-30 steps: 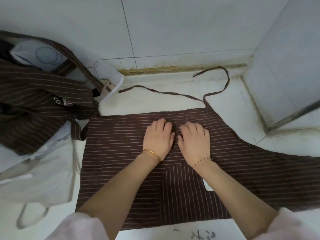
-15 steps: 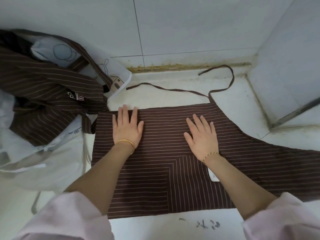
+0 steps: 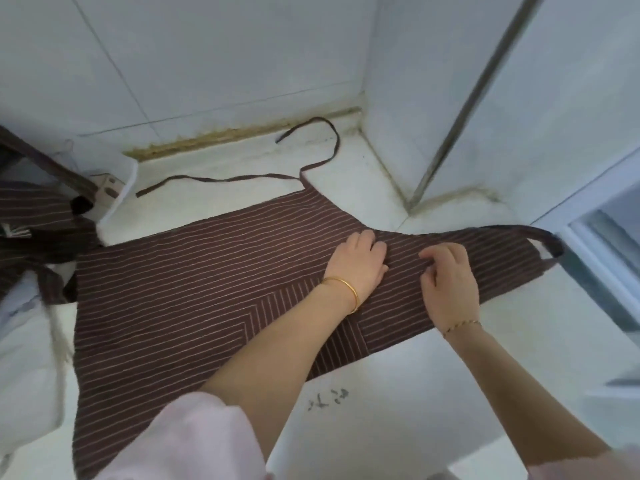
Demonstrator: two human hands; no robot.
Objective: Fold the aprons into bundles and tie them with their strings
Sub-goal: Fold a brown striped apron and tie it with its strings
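A brown striped apron (image 3: 194, 289) lies folded flat on the white counter (image 3: 398, 403). Its waist strings (image 3: 242, 177) trail toward the back wall, and its neck loop (image 3: 550, 244) lies at the far right. My left hand (image 3: 360, 265) presses flat on the cloth near the narrow bib end. Just to its right, my right hand (image 3: 446, 282) rests on the bib with fingers curled, seemingly pinching a small ridge of the fabric.
A heap of other brown striped aprons (image 3: 38, 226) lies at the left on white cloth or bags (image 3: 27, 368). Tiled walls (image 3: 207, 64) close the back, a white pillar (image 3: 415, 98) stands at the right, and a window frame (image 3: 602, 237) lies beyond it.
Both hands have slid right along the apron toward the bib end. The left hand crossed from the left edge, and the right hand's fingers went from flat to curled. The view swung right.
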